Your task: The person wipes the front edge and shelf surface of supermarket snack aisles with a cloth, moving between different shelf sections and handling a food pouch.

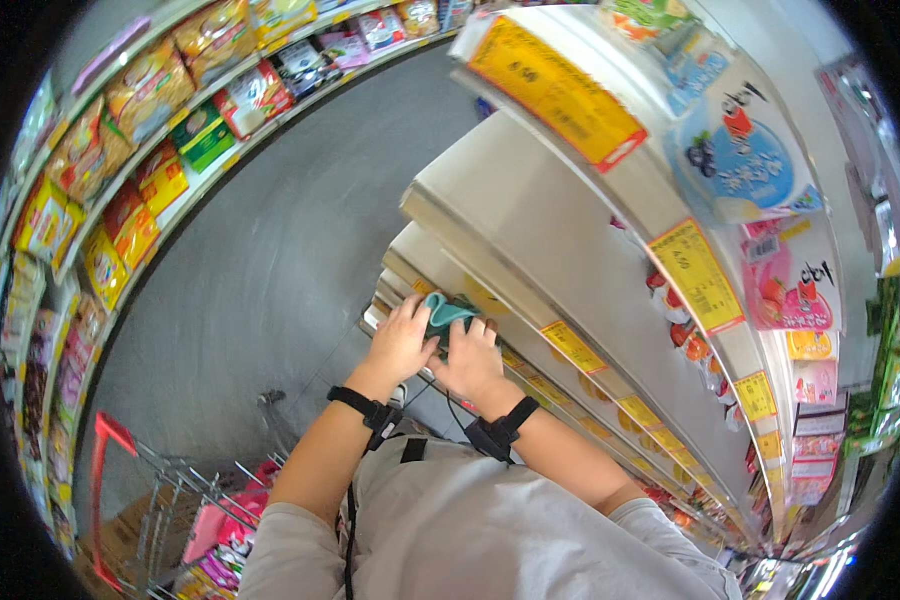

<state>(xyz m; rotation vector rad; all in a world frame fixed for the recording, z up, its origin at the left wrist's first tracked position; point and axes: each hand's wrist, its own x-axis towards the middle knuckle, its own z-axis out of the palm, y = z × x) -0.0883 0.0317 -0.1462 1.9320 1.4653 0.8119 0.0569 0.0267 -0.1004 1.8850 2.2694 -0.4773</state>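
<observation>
Both my hands hold one teal cloth (444, 313) in front of my body, beside the ends of the lower store shelves. My left hand (399, 341) grips the cloth's left side, with its fingers at the folded top. On the cloth's right side, my right hand (471, 358) has its fingers curled over the fabric. The two thumbs are close together below the cloth. Each wrist wears a black strap with a small device. Yellow price tags (574, 346) line the edge of the bare shelf board (525, 195) to the right.
Packaged goods (750, 150) stand on the upper right shelf. Across the grey floor (255, 247), a curved-looking shelf row holds bagged foods (150, 82). A metal shopping cart with a red handle (99, 480) stands at lower left, near a cardboard box (131, 525) and pink packages (229, 525).
</observation>
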